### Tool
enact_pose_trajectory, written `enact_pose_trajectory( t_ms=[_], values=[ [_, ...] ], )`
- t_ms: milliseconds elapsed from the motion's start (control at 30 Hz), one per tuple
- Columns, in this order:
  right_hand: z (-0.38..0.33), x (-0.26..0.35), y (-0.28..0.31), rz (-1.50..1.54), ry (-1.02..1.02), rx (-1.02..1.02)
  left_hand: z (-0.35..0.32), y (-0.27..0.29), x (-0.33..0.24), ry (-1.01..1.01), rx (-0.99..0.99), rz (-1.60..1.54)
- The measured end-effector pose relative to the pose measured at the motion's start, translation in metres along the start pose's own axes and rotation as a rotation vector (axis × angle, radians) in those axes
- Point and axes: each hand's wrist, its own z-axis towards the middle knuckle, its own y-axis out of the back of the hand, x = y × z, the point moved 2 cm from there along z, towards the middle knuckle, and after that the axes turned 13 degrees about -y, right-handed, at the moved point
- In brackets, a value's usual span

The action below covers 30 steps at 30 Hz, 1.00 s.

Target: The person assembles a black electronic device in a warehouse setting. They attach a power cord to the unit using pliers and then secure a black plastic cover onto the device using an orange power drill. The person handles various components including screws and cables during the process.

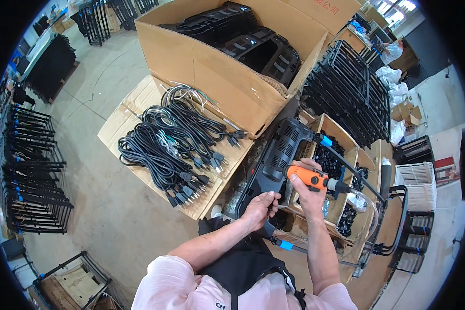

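Observation:
In front of me lies a long black plastic housing [281, 150] with vent slots, set at a slant beside a black tube frame [354, 170] with blue tape. My left hand [261, 209] rests on the housing's near part, fingers curled and bunched together; anything small inside them is hidden. Wrapped around an orange power driver [310, 177] are the fingers of my right hand [309, 194], just right of the housing. A clear hose [373, 204] runs off the driver's dark rear end. The driver's bit cannot be made out.
A wooden compartment tray [350, 155] of small black parts sits under the frame. At left, bundled black power cords [163, 150] cover a cardboard sheet [134, 106]. Behind stands a big carton [217, 77] of black plastic covers [253, 44]. Stacked black frames [346, 93] rise at right.

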Motion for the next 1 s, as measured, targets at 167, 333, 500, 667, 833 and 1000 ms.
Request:
enact_pose_trajectory(
  t_ms=[167,333,500,667,833,1000],
  values=[
    [0.023,0.004,-0.023,-0.033,-0.046,0.028,0.000,0.004,0.000,0.008,0.018,-0.021],
    [0.036,-0.001,-0.032,-0.106,-0.042,0.047,-0.002,0.005,-0.001,0.020,0.000,-0.016],
    [0.044,-0.003,-0.038,-0.147,-0.040,0.093,-0.006,0.000,-0.005,0.037,-0.032,0.006],
    [0.044,0.000,-0.049,-0.256,0.032,0.147,-0.003,0.012,0.005,0.005,0.097,0.064],
    [0.046,-0.004,-0.049,-0.350,0.030,0.207,-0.002,0.013,0.010,-0.027,0.082,0.049],
    [0.046,0.001,-0.048,-0.300,0.030,0.232,-0.003,0.007,0.006,-0.053,0.062,0.078]
  ],
)
